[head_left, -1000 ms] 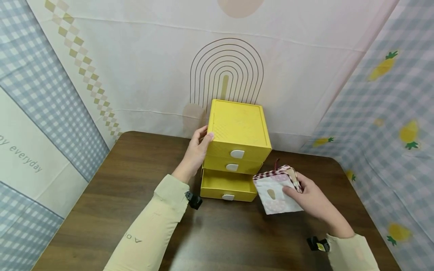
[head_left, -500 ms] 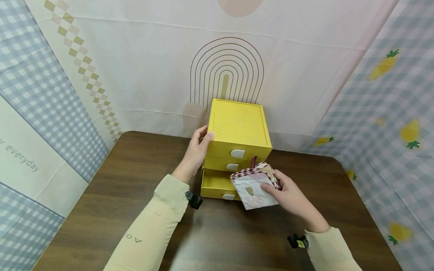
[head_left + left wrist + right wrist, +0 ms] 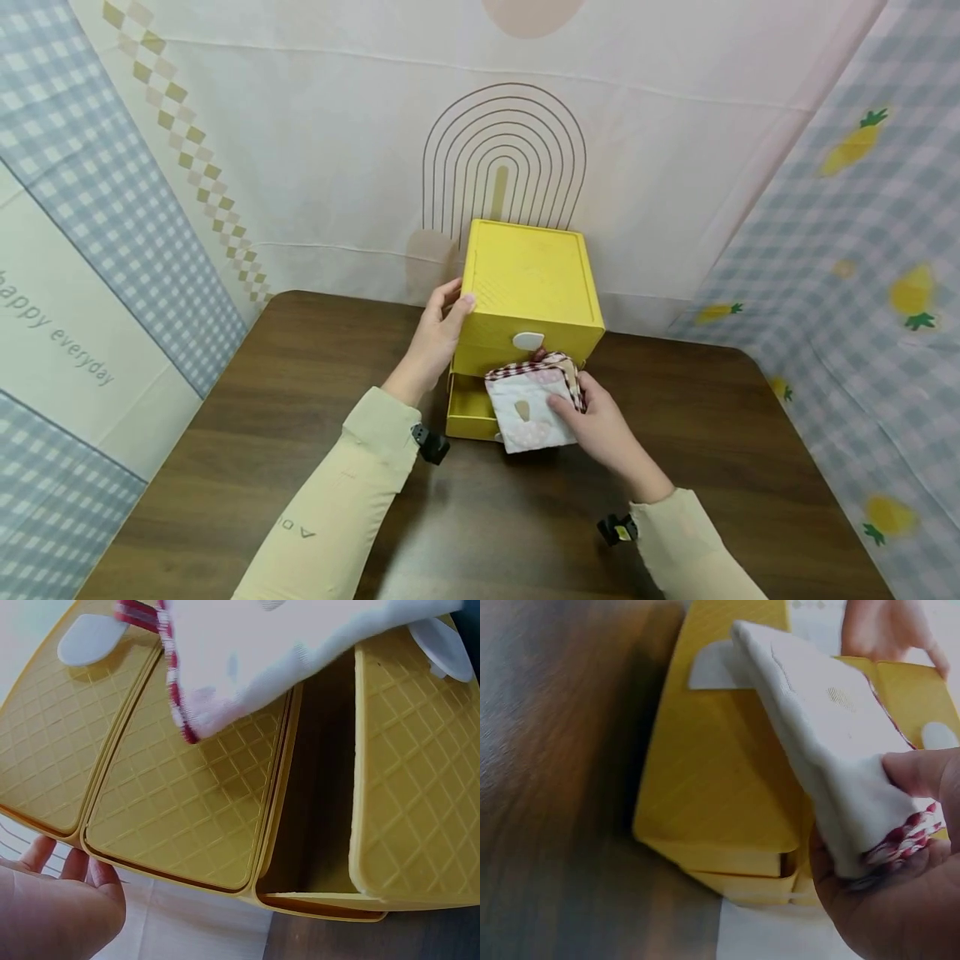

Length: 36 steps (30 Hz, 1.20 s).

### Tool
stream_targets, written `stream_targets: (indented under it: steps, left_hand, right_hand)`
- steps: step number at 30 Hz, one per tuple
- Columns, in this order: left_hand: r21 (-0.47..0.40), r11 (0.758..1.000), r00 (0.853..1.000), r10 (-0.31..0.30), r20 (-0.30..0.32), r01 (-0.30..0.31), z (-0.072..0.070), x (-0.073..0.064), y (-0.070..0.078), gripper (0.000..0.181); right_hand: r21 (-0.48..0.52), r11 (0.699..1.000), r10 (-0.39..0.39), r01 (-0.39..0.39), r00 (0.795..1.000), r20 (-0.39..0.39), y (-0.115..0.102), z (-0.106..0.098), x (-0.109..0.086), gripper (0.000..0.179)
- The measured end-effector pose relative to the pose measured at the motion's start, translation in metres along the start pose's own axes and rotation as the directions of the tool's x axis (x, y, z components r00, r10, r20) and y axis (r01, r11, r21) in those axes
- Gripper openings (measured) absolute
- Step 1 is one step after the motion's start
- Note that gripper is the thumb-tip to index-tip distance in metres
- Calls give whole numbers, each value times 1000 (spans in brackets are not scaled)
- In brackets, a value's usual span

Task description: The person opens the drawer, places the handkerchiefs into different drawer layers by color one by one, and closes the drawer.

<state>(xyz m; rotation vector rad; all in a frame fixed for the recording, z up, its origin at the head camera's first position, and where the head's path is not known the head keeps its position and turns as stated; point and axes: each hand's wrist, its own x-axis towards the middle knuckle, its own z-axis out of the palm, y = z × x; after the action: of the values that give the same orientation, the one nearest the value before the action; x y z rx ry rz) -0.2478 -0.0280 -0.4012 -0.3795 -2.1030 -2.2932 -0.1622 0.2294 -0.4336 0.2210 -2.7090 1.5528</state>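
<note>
A yellow chest of three drawers (image 3: 532, 271) with white pull tabs stands on the table, its bottom drawer (image 3: 469, 408) pulled out. My left hand (image 3: 435, 333) holds the cabinet's upper left side, thumb on the top edge. In my right hand (image 3: 600, 421) is a folded white hand towel (image 3: 531, 417) with red checked trim and a dark red loop, pinched between thumb and fingers. It hangs in front of the drawers, covering the middle tab and much of the bottom drawer. Its thick folded edge faces the right wrist view, where the towel (image 3: 825, 720) crosses the drawer front.
The brown wooden table (image 3: 300, 375) extends around the cabinet. Behind it hangs a pale printed cloth (image 3: 337, 167), with blue checked cloth (image 3: 840, 275) along the right side. A black wrist camera (image 3: 431, 443) sits at the left cuff.
My right hand has carried the folded hand towel leftward, from beside the cabinet to in front of its open bottom drawer. The left hand has stayed on the cabinet's side.
</note>
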Motion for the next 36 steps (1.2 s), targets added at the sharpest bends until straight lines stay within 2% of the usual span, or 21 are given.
stream_targets:
  steps: [12, 14, 23, 36]
  left_hand:
    - [14, 1000, 1000, -14, -5, 14, 1, -1, -1, 60]
    - [15, 1000, 1000, -15, -6, 15, 1, -2, 0, 61]
    - [28, 999, 1000, -18, -15, 18, 1, -3, 0, 61]
    - [28, 1000, 1000, -13, -8, 13, 1, -3, 0, 62]
  right_hand:
    - [-189, 981, 31, -36, 999, -31, 13, -3, 1, 34]
    - [-200, 979, 32, -39, 999, -35, 14, -3, 1, 33]
    - [-252, 967, -52, 40, 998, -41, 17, -4, 0, 20]
    - [-336, 942, -13, 9, 1000, -11, 14, 13, 6, 16]
